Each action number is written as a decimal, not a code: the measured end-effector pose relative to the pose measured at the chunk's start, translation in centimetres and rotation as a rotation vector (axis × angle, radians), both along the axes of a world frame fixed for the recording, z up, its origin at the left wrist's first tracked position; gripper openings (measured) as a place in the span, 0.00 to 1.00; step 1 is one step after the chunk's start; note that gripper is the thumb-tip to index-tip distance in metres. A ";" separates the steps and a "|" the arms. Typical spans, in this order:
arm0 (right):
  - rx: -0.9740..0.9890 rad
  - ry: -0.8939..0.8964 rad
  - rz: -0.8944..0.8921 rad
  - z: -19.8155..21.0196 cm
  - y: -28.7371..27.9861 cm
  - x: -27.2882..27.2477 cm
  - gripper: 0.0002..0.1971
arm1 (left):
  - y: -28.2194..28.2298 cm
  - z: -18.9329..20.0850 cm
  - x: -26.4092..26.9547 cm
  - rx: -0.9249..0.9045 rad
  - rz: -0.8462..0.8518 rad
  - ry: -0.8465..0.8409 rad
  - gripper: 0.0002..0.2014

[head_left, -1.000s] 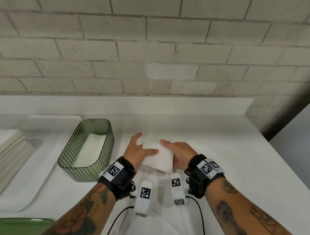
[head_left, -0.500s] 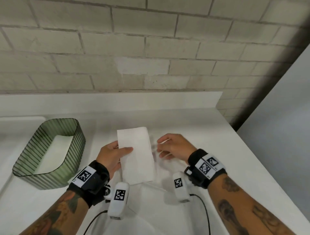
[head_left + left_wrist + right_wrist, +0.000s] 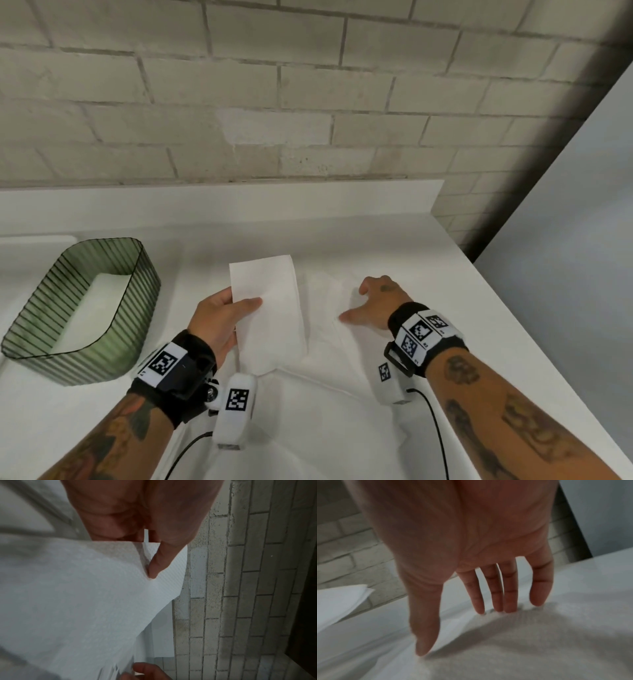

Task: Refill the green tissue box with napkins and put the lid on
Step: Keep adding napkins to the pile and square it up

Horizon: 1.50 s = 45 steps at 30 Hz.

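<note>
The green ribbed tissue box stands open at the left of the white counter, with white napkins lying in its bottom. My left hand pinches a folded white napkin by its left edge, thumb on top; the left wrist view shows the thumb pressed on this napkin. To the right, my right hand is spread with straight fingers, its fingertips touching a flat white napkin on the counter. The lid is not in view.
A brick wall rises behind the counter's low back ledge. The counter's right edge runs diagonally, with a grey panel beyond it. Cables trail from both wrist cameras near the front.
The folded napkin, held by both hands a second ago, is now in my left hand alone. My right hand let go and moved right onto the flat napkin, fingers straightened.
</note>
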State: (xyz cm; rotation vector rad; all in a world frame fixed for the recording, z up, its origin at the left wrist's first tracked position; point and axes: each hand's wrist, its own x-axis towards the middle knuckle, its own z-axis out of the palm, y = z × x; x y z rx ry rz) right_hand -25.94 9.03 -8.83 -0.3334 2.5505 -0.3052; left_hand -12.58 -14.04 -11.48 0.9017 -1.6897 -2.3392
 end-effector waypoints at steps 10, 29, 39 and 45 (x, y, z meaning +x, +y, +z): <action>0.048 -0.055 0.245 -0.1 0.7 -0.4 0.22 | 0.0 0.3 0.2 -0.003 0.007 0.010 0.12; -0.719 0.137 0.150 11.4 0.5 -1.4 0.08 | 1.3 3.3 -0.6 0.049 -0.008 0.120 0.10; -0.869 -0.072 0.220 11.9 -3.9 1.4 0.04 | 2.3 5.7 -0.2 0.204 -0.043 0.178 0.13; -0.790 0.083 0.181 9.3 -5.9 1.4 0.03 | 2.5 6.3 0.1 0.177 -0.101 0.230 0.13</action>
